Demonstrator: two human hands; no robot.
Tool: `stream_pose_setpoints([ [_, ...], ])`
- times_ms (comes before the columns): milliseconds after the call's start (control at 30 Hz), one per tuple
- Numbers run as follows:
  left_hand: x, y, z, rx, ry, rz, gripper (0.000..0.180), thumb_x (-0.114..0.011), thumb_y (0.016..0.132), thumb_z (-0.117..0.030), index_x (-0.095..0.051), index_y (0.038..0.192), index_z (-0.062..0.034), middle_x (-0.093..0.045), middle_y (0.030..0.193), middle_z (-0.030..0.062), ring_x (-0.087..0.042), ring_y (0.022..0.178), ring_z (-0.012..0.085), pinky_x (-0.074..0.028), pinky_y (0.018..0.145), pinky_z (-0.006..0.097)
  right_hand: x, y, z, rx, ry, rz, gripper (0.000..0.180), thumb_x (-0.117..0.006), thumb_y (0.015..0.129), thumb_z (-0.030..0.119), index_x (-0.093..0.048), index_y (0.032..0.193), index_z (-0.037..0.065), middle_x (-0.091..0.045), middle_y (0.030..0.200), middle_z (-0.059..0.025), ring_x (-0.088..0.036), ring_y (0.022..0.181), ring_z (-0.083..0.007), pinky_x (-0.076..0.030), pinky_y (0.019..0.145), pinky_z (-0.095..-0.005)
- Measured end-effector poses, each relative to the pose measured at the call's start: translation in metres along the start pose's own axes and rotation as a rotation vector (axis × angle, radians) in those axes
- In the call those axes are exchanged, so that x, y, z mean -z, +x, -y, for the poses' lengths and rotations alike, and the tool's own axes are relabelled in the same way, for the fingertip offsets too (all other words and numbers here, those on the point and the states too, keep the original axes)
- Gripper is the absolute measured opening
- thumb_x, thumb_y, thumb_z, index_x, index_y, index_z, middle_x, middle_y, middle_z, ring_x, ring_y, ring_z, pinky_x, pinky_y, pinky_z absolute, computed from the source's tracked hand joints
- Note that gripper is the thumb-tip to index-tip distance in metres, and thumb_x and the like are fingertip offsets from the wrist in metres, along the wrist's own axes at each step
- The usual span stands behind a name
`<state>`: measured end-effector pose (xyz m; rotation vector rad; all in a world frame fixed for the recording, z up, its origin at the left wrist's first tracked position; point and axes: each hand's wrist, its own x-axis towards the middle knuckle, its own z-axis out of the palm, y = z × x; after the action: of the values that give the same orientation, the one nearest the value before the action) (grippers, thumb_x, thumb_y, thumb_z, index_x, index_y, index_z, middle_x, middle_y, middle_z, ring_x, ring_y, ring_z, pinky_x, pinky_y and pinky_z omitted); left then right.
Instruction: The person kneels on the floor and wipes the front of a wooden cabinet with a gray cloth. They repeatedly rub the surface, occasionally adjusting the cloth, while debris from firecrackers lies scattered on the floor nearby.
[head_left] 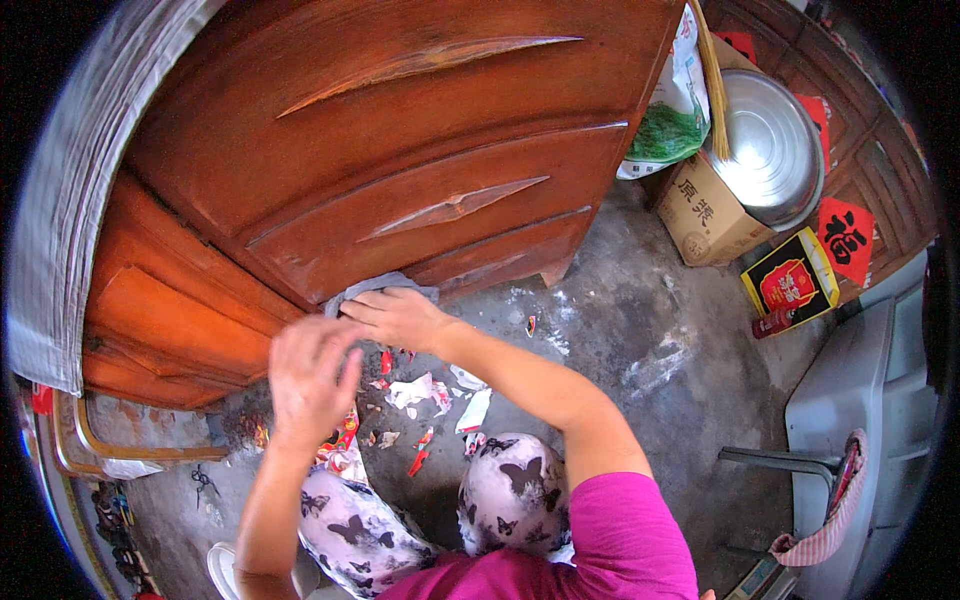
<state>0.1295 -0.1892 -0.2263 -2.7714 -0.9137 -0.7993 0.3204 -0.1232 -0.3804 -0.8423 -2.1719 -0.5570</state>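
My right hand [398, 318] reaches to the lower edge of a reddish-brown wooden cabinet [400, 150], holding a bunched grey cloth [378, 285] against it. The fingers press on the cloth, and part of it is hidden beneath them. Just left of it, my left hand [310, 375] is raised with thumb and fingers apart and nothing visible in it. Motion blurs its fingertips. Below both hands, torn white and red paper scraps [410, 390] litter the grey concrete floor [640, 370].
A cardboard box [700, 215] with a large metal basin [768, 145] stands at the far right, near a black-and-yellow carton [790, 283]. A grey chair [790, 460] stands right. Scissors [205, 485] lie at left. An orange wooden panel [170, 320] adjoins the cabinet.
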Motion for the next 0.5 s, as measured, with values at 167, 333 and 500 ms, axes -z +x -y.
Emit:
stream_pose_setpoints([
  [167, 0.028, 0.049, 0.042, -0.117, 0.273, -0.131, 0.045, -0.073, 0.084, -0.008, -0.068, 0.128, -0.0126, -0.062, 0.131, 0.0102, -0.058, 0.124, 0.0330, -0.046, 0.105, 0.047, 0.073, -0.067, -0.055, -0.105, -0.143, 0.122, 0.047, -0.060, 0.090, 0.024, -0.062, 0.137, 0.026, -0.064, 0.139, 0.0054, -0.064, 0.116, -0.0143, -0.053, 0.088, -0.0334],
  [333, 0.028, 0.081, 0.087, -0.455, 0.506, -0.129, 0.057, -0.072, 0.083, -0.012, -0.065, 0.139, -0.0227, -0.056, 0.148, 0.0018, -0.053, 0.128, 0.0242, -0.044, 0.105, 0.041, 0.150, -0.138, -0.119, -0.403, -0.258, 0.023, 0.041, -0.067, 0.075, 0.011, -0.071, 0.115, 0.018, -0.068, 0.123, -0.0029, -0.064, 0.108, -0.0293, -0.054, 0.094, -0.0428],
  [500, 0.030, 0.092, 0.104, -0.586, 0.527, -0.111, 0.059, -0.074, 0.081, -0.020, -0.066, 0.139, -0.0268, -0.055, 0.149, -0.0033, -0.051, 0.127, 0.0180, -0.043, 0.101, 0.037, 0.157, -0.149, -0.123, -0.645, -0.273, -0.126, 0.050, -0.075, 0.063, -0.002, -0.065, 0.110, 0.012, -0.062, 0.116, -0.0068, -0.058, 0.111, -0.0347, -0.050, 0.098, -0.0451],
])
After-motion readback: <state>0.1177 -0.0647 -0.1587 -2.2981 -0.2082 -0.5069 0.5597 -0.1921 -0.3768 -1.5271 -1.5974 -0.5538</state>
